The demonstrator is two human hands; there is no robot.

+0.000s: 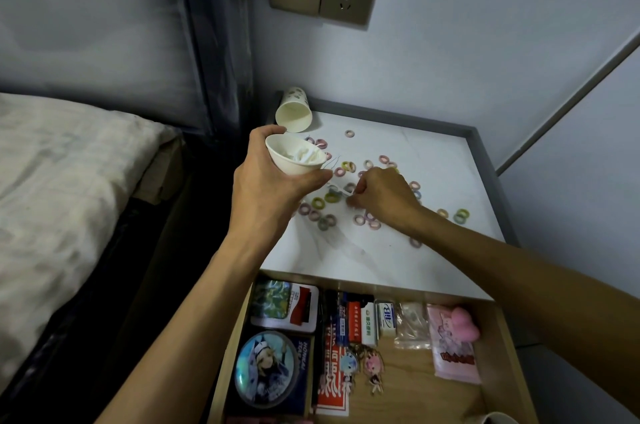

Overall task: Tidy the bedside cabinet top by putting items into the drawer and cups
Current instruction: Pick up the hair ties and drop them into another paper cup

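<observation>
- Head view: gripped round its wall by the left hand (266, 181), a paper cup (294, 158), tilted, white pieces inside, above the cabinet top's (346, 261) left edge.
- Curled down among the scattered hair rings (460, 215) mid-top, the right hand (384, 195); cannot tell whether pinching anything.
- Bare room along the top's near strip, beside the open drawer (408, 375).
- Hemmed by a raised grey rim (485, 164) at back and right; tipped cup (294, 112) lying in the back-left corner.
- Close on the left, a bed (62, 188).
</observation>
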